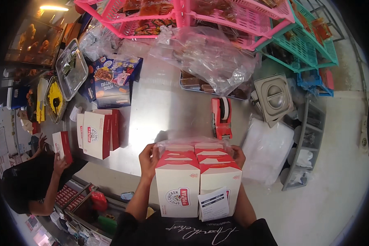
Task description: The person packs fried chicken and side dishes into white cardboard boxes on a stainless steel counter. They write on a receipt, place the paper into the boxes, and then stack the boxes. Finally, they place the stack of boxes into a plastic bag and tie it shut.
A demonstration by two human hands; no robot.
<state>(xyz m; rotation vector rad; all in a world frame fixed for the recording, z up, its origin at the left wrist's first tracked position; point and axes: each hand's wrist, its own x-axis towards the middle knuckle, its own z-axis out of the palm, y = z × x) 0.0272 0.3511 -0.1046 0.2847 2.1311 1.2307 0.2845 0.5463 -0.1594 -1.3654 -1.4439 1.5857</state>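
Observation:
Two rows of white-and-red cardboard food boxes [177,178] stand packed together against my torso. Clear plastic film [192,142], apparently a bag, shows along their far end. At the far left corner my left hand [149,160] curls its fingers on the film. My right hand [239,156] is at the far right corner with fingers on the film, partly hidden by the boxes. A printed paper slip [214,204] lies against the near right box. Beyond the boxes, a red tape dispenser [216,118] with a white roll rests on the steel table [153,107].
At left a co-worker's hand [60,163] holds another box [61,147] beside grouped boxes [95,133]. Blue printed cartons [113,95] lie behind. Plastic-covered trays [184,83], pink racks [236,21] and green racks [307,46] line the back; white plastic bags [267,147] are at right.

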